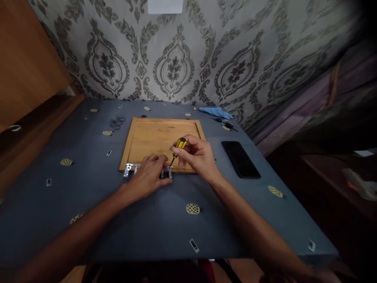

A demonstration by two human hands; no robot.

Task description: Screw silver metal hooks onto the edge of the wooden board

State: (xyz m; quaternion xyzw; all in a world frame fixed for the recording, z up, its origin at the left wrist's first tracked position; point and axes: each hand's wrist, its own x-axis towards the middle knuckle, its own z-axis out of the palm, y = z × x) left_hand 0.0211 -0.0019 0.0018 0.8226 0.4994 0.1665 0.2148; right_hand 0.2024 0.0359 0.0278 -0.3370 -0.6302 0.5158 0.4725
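Observation:
A shallow wooden tray-like panel [159, 135] lies on the table covered in a blue-grey cloth [88, 204]. My right hand [198, 156] grips a small yellow-and-black screwdriver [178, 146], its tip pointing down at a metal hinge [170, 171] on the panel's near edge. My left hand [150, 175] rests closed over that near edge, fingers pressing on the metal fitting beside the screwdriver tip. Another metal hinge [129, 169] sits at the panel's near left corner.
A black phone [240, 159] lies right of the panel. A blue cloth [215, 112] and a small dark tool [228, 125] lie at the back right. Small loose metal parts [117, 122] lie at the back left. A wooden cabinet [26, 67] stands left; patterned wall behind.

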